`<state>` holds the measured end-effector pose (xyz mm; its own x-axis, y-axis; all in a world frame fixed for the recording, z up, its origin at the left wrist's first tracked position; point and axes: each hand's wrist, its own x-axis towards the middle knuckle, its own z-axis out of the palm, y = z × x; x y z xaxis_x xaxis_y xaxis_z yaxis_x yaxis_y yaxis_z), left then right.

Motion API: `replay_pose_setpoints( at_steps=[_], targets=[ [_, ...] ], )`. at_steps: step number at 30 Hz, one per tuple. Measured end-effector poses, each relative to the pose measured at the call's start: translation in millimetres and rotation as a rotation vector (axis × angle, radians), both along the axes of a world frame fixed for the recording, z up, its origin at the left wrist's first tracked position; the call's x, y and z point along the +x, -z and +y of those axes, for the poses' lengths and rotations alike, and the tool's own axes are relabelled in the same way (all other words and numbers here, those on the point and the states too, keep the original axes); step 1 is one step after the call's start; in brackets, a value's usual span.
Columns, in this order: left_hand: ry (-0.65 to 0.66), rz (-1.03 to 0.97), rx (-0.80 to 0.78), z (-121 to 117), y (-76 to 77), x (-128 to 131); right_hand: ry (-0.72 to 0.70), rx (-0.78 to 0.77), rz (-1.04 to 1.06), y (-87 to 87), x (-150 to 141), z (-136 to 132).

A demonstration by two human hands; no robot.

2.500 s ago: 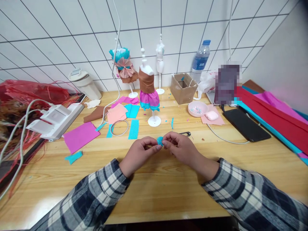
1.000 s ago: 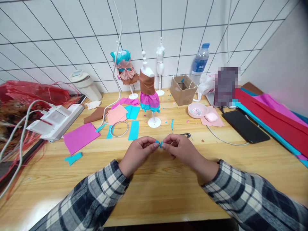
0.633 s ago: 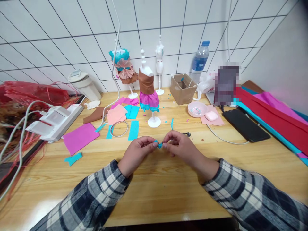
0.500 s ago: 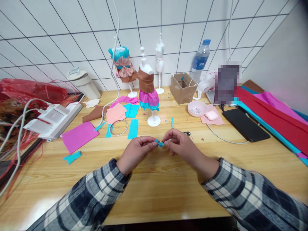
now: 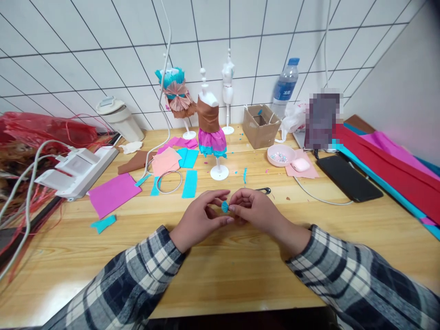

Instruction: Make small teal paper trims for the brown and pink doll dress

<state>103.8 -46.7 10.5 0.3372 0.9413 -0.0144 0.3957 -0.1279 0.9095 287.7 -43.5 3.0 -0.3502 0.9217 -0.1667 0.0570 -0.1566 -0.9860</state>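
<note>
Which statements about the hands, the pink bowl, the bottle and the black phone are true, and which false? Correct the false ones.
1. The right hand pinches a small blue piece. True.
2. The left hand is clenched in a fist. False: the left hand is open, thumb and forefinger apart.
3. The pink bowl holds small beads. True.
4. The bottle has a red cap. False: the bottle's cap is blue.
5. The black phone lies flat on the table. True.

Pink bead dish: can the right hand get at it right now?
Probably yes. The dish looks uncovered, and only a low black loop lies close to the right hand on that side. Its fingers are pinching the teal piece, though, so picking beads would likely need them freed.
</note>
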Motion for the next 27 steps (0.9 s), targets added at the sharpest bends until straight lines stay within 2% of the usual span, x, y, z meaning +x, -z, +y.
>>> replay_pose_setpoints(
  at_steps=[4, 7, 10, 16, 22, 27],
  targets=[
    [0.031, 0.25, 0.305, -1.2, -2.7, -1.5, -0.007, 0.058, -0.083, 1.4, -0.4, -0.6],
    [0.073, 0.357, 0.426, 0.6, -3.7, -5.4, -0.021, 0.092, -0.111, 1.6, 1.6, 0.9],
    [0.068, 0.394, 0.455, 2.3, -2.8, -8.6, -0.028, 0.136, -0.15, 1.6, 4.1, 1.2],
    [0.051, 0.367, 0.442, 0.9, -3.2, -7.3, -0.013, 0.448, -0.3, 2.1, 4.4, -2.2],
    [0.052, 0.352, 0.407, 0.3, -2.9, -7.0, 0.003, 0.506, -0.417, -1.2, 6.7, 0.3],
    [0.121, 0.433, 0.511, 1.0, -5.2, -8.0, -0.044, 0.688, -0.568, -2.3, 9.3, -1.3]
  ],
)
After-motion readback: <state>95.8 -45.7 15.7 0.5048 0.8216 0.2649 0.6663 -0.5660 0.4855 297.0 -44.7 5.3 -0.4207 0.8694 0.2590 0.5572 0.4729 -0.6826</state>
